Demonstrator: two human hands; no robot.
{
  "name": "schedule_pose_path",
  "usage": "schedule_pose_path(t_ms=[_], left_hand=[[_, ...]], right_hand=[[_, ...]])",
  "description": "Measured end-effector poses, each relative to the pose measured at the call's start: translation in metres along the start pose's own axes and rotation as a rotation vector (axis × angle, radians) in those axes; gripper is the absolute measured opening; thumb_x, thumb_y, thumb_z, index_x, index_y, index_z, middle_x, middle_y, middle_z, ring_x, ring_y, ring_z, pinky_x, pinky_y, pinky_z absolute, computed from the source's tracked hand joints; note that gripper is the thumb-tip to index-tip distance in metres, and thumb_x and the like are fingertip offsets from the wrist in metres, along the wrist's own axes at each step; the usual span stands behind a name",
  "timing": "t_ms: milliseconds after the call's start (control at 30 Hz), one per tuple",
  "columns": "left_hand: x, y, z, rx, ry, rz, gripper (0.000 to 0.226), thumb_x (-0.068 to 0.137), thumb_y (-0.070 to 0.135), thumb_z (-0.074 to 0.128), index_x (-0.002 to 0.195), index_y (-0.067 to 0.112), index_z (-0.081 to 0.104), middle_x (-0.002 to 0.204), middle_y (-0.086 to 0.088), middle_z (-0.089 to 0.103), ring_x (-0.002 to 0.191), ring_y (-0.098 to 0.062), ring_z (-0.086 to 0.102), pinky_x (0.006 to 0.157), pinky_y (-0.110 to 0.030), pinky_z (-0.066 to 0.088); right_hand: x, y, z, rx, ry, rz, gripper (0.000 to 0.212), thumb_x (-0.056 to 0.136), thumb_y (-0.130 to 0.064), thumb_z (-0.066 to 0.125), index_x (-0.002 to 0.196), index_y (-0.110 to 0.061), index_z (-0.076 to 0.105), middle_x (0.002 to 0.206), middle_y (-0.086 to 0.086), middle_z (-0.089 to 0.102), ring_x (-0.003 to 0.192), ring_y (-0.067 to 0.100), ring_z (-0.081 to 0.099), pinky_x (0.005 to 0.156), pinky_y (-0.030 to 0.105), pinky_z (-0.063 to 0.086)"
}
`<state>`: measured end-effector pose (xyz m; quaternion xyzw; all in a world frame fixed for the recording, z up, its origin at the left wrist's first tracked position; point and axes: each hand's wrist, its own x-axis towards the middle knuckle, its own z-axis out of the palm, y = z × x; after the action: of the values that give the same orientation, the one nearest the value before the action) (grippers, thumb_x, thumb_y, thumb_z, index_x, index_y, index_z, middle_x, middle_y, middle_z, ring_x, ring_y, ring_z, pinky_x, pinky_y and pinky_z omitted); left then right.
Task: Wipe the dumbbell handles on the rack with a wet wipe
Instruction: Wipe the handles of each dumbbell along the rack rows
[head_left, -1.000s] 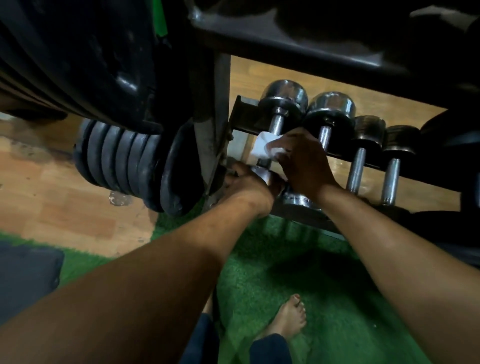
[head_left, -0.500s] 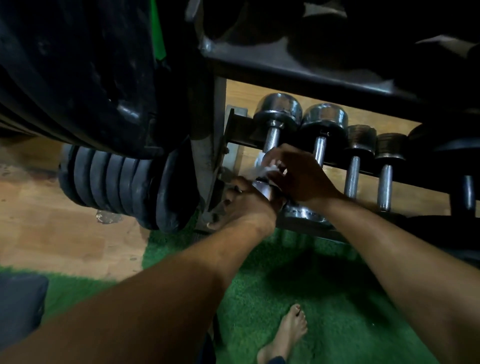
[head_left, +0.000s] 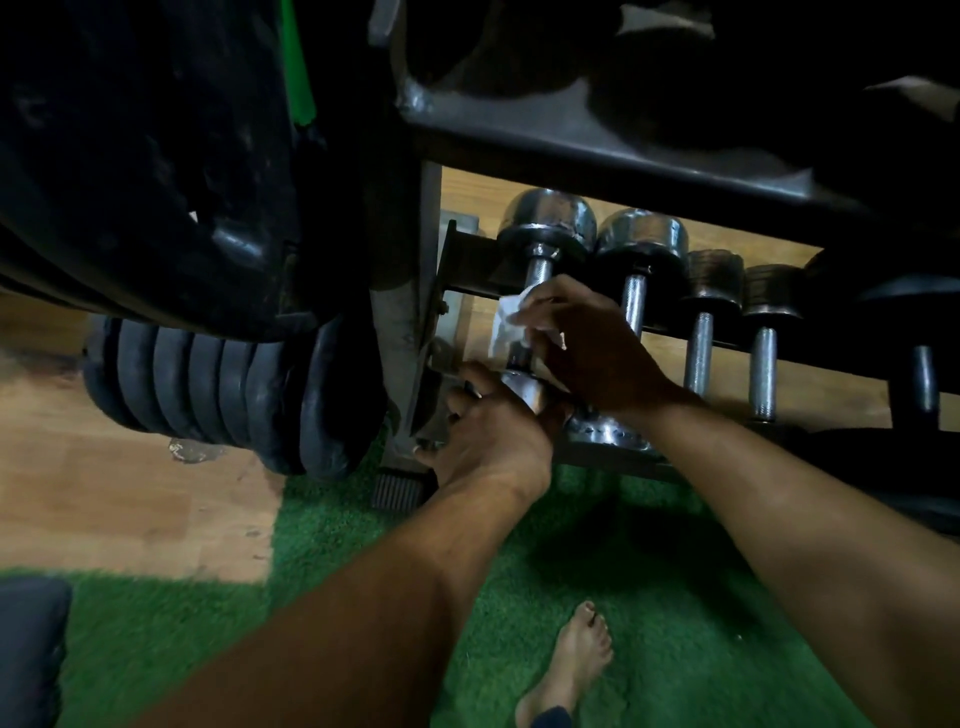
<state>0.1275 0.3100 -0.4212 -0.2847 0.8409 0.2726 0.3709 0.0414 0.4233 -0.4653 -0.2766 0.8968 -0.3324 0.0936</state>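
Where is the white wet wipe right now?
In the head view, the white wet wipe is wrapped on the handle of the leftmost chrome dumbbell on the rack's bottom shelf, held there by the right hand, just above the left hand.

Stacked weight plates (head_left: 218, 384), green turf (head_left: 649, 597)

A single head-worn wide-angle camera looks forward and steeply down at the bottom shelf of a dumbbell rack (head_left: 613, 145), close enough that the rack's upper rail fills the top of the picture. Both forearms run in from the lower edge toward the rack, with green turf (head_left: 649, 597) and a bare foot (head_left: 571, 670) below it. There is no second view, and straight lines bow near the edges.
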Motion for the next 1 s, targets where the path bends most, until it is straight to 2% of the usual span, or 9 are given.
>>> schedule_pose_path(t_ms=[100, 233, 367, 433, 567, 633, 733, 867, 1000], left_hand=[[0.0, -0.001, 0.001, 0.002, 0.003, 0.004, 0.115, 0.086, 0.082, 0.045, 0.159, 0.01, -0.008, 0.162, -0.016, 0.019, 0.142, -0.043, 0.037, 0.111, -0.07, 0.027], [0.003, -0.001, 0.002, 0.009, 0.018, 0.006, 0.115, 0.086, 0.08, 0.049, 0.158, 0.01, -0.006, 0.159, -0.016, 0.023, 0.139, -0.043, 0.04, 0.11, -0.07, 0.03], [0.001, -0.001, 0.001, 0.024, 0.02, 0.009, 0.115, 0.086, 0.082, 0.046, 0.159, 0.01, -0.007, 0.159, -0.016, 0.022, 0.138, -0.044, 0.042, 0.111, -0.068, 0.03], [0.002, -0.001, 0.001, 0.034, 0.017, 0.004, 0.116, 0.086, 0.083, 0.045, 0.159, 0.01, -0.008, 0.161, -0.016, 0.019, 0.138, -0.044, 0.042, 0.111, -0.068, 0.03], [0.003, -0.001, 0.002, 0.035, 0.015, 0.011, 0.116, 0.086, 0.081, 0.048, 0.158, 0.01, -0.009, 0.161, -0.017, 0.019, 0.138, -0.046, 0.042, 0.111, -0.069, 0.031], [0.003, -0.001, 0.003, 0.035, 0.028, 0.007, 0.116, 0.086, 0.081, 0.048, 0.158, 0.01, -0.007, 0.16, -0.017, 0.022, 0.138, -0.045, 0.042, 0.111, -0.068, 0.03], [0.003, -0.001, 0.003, 0.025, 0.034, 0.005, 0.115, 0.086, 0.082, 0.047, 0.158, 0.011, -0.007, 0.161, -0.016, 0.021, 0.14, -0.045, 0.04, 0.112, -0.069, 0.029], [0.004, -0.001, 0.004, 0.023, 0.031, 0.001, 0.118, 0.084, 0.084, 0.048, 0.158, 0.011, -0.008, 0.162, -0.017, 0.019, 0.14, -0.045, 0.039, 0.112, -0.069, 0.028], [0.004, -0.003, 0.006, 0.021, 0.04, 0.015, 0.117, 0.084, 0.084, 0.047, 0.158, 0.012, -0.008, 0.161, -0.019, 0.02, 0.141, -0.045, 0.038, 0.112, -0.069, 0.029]], right_hand=[[0.001, -0.001, 0.002, -0.066, 0.101, 0.068, 0.026, 0.088, -0.001, 0.066, 0.112, -0.006, 0.074, 0.115, 0.012, 0.064, 0.102, 0.026, 0.066, 0.087, 0.026, 0.051], [0.001, -0.003, -0.001, -0.015, -0.082, -0.106, 0.018, 0.084, -0.004, 0.064, 0.095, -0.004, 0.078, 0.105, 0.013, 0.069, 0.096, 0.029, 0.068, 0.084, 0.043, 0.056], [0.005, 0.01, 0.005, -0.119, 0.088, -0.032, 0.028, 0.087, -0.001, 0.058, 0.111, -0.002, 0.072, 0.115, 0.015, 0.064, 0.1, 0.023, 0.064, 0.086, 0.026, 0.053], [0.006, 0.012, 0.008, -0.148, 0.117, -0.015, 0.029, 0.088, -0.001, 0.059, 0.115, -0.002, 0.071, 0.118, 0.016, 0.063, 0.101, 0.022, 0.063, 0.085, 0.023, 0.052], [0.004, 0.006, 0.008, -0.183, -0.031, -0.068, 0.027, 0.087, -0.005, 0.059, 0.109, -0.007, 0.074, 0.117, 0.01, 0.066, 0.107, 0.027, 0.06, 0.089, 0.037, 0.053], [0.007, 0.007, 0.009, -0.226, 0.02, -0.009, 0.035, 0.087, 0.0, 0.057, 0.119, -0.006, 0.069, 0.124, 0.013, 0.062, 0.114, 0.029, 0.057, 0.092, 0.042, 0.053], [0.009, 0.01, 0.011, -0.328, 0.121, 0.03, 0.044, 0.089, 0.002, 0.052, 0.131, -0.004, 0.062, 0.133, 0.018, 0.058, 0.118, 0.034, 0.056, 0.092, 0.042, 0.054], [0.007, 0.009, 0.009, -0.253, 0.054, -0.068, 0.044, 0.089, -0.013, 0.042, 0.124, -0.009, 0.068, 0.126, 0.01, 0.066, 0.114, 0.027, 0.057, 0.091, 0.039, 0.053], [0.01, 0.013, 0.015, -0.308, 0.155, 0.032, 0.046, 0.088, 0.007, 0.055, 0.133, -0.003, 0.061, 0.136, 0.018, 0.059, 0.123, 0.034, 0.055, 0.1, 0.041, 0.051]])
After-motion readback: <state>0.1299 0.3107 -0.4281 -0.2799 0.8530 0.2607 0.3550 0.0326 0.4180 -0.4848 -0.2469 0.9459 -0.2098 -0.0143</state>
